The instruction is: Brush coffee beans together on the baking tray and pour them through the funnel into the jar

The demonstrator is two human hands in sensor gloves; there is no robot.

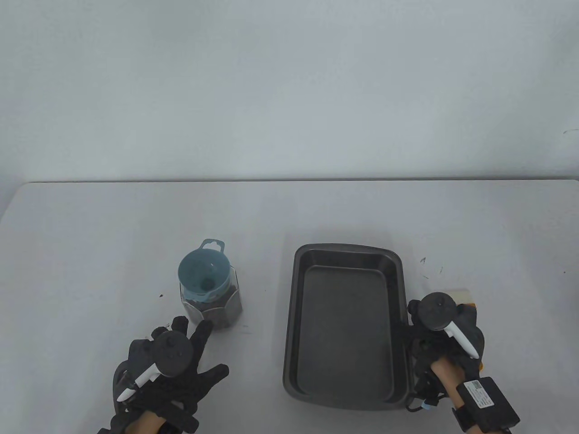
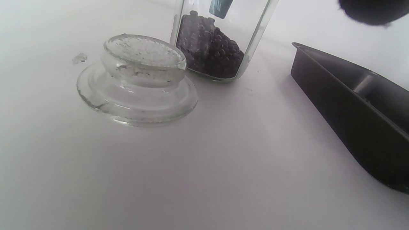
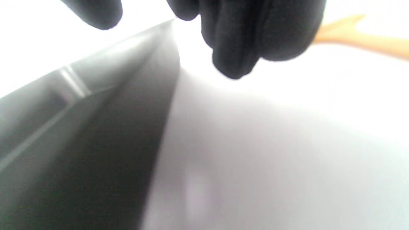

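Note:
The dark baking tray (image 1: 294,316) lies right of centre, and I see no beans on its floor. A blue funnel (image 1: 203,273) sits in the mouth of the glass jar (image 1: 226,312), which holds dark coffee beans (image 2: 211,48) at its bottom. My left hand (image 1: 190,357) hovers just in front of the jar with its fingers spread and holds nothing. The jar's glass lid (image 2: 137,80) lies on the table below that hand. My right hand (image 1: 434,334) sits beside the tray's right wall (image 3: 80,134); its fingers (image 3: 236,38) hang loosely curled, holding nothing. A wooden-handled brush (image 1: 463,296) lies just beyond it.
The white table (image 1: 113,235) ends at a pale wall behind. One stray dark bean (image 1: 161,296) lies left of the jar. The brush handle (image 3: 361,41) shows behind my right fingers. A few small dark marks (image 1: 429,266) dot the table behind the brush.

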